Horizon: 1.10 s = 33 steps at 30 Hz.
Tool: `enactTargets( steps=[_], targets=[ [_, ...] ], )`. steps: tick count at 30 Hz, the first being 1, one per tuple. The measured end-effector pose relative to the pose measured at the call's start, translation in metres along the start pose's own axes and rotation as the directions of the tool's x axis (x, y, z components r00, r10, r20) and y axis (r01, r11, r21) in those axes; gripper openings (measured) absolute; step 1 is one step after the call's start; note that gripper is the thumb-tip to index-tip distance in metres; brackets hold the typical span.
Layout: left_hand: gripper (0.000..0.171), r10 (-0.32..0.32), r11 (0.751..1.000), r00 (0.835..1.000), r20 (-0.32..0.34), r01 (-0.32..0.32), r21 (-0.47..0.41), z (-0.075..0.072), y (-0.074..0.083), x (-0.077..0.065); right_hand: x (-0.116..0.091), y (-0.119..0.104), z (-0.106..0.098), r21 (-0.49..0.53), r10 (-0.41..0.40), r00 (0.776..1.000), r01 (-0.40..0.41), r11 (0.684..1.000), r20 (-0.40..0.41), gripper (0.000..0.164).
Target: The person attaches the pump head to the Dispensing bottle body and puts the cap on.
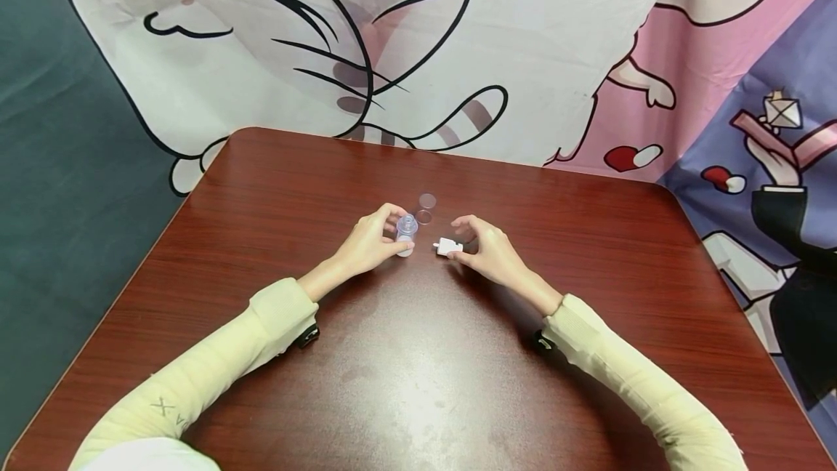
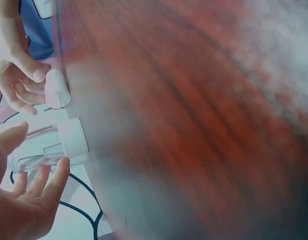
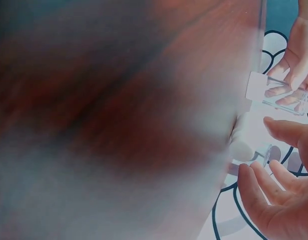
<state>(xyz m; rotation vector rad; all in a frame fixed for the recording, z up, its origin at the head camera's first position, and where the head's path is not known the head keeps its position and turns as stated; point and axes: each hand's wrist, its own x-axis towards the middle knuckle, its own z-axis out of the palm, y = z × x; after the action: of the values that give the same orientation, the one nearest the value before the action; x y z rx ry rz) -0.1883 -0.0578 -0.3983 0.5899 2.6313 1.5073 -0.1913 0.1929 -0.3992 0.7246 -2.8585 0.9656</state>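
A clear bottle (image 1: 407, 230) with a white lower end (image 2: 72, 138) stands on the table. My left hand (image 1: 371, 242) is around it, the thumb on the near side and loosely bent fingers on the far side. In the left wrist view, how firmly the thumb touches it is unclear. To the right lies a small white piece (image 1: 448, 246) with a nub on its left. My right hand (image 1: 490, 249) is spread beside this piece, thumb and fingers apart; in the right wrist view a gap shows between the fingertips and the white piece (image 3: 241, 142).
Just behind the bottle is a clear round thing (image 1: 427, 200), showing as two circular outlines. The brown table (image 1: 294, 180) ends at a cartoon-printed cloth (image 1: 523, 57) at the back. Both sleeved forearms lie over the near part of the tabletop.
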Motion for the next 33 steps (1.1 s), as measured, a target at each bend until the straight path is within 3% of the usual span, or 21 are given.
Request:
enactTargets(
  steps=[16, 33],
  targets=[
    [0.043, -0.008, 1.000, 1.000, 0.025, 0.009, -0.020, 0.0013, 0.0003, -0.0010, 0.0032, -0.0017, 0.0026, 0.024, 0.025, 0.998, -0.027, 0.999, 0.065, 0.044],
    [0.040, 0.041, 0.998, 0.994, 0.103, -0.037, -0.041, 0.0038, 0.0044, -0.0035, 0.0045, -0.0034, 0.0049, 0.004, 0.029, 0.995, -0.029, 1.000, 0.094, 0.038]
  ],
)
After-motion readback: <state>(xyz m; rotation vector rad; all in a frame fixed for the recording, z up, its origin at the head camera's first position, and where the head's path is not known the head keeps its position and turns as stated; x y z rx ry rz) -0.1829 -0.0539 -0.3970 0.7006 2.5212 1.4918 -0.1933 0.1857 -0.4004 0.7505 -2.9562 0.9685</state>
